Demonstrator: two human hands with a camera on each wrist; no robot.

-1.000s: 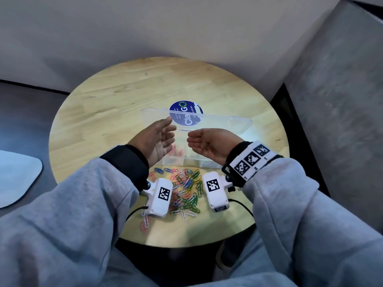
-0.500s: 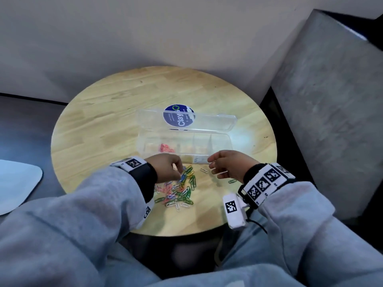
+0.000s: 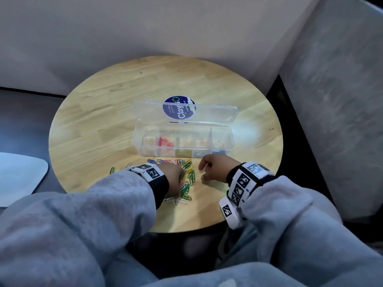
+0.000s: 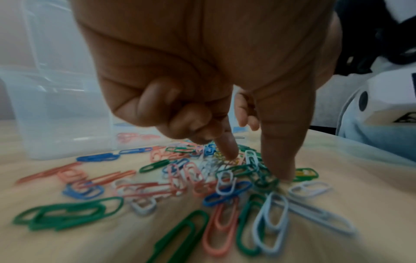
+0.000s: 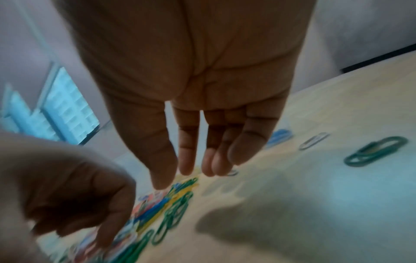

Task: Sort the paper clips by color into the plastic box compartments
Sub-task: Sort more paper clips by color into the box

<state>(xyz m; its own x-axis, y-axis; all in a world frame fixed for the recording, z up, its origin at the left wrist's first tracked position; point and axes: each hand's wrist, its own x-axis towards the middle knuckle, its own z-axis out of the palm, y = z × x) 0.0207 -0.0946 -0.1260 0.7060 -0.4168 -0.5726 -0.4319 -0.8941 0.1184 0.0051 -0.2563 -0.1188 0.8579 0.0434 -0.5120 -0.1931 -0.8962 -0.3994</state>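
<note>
A clear plastic box (image 3: pixel 145 151) stands open mid-table, lid (image 3: pixel 215 114) folded back; red clips (image 3: pixel 164 141) lie in its second compartment from the left. A pile of mixed-colour paper clips (image 3: pixel 189 177) (image 4: pixel 202 178) (image 5: pixel 171 204) lies in front of it. My left hand (image 3: pixel 176 179) (image 4: pixel 256 165) is down in the pile: index fingertip (image 4: pixel 229 153) and thumb (image 4: pixel 281 170) press onto clips, apart, other fingers curled, nothing lifted. My right hand (image 3: pixel 207 172) (image 5: pixel 189 176) hangs just right of the pile, fingers straight and loose, holding nothing.
The round wooden table (image 3: pixel 103 112) has bare wood left and right of the box. Stray clips lie apart from the pile: a green one (image 5: pixel 376 151) and a white one (image 5: pixel 314 140). A grey sofa (image 3: pixel 331 100) rises at the right; a white slab (image 3: pixel 18 179) lies at the left.
Both hands came down from above the box to the table. The left went into the clip pile; the right settled beside it. The head view shifted back.
</note>
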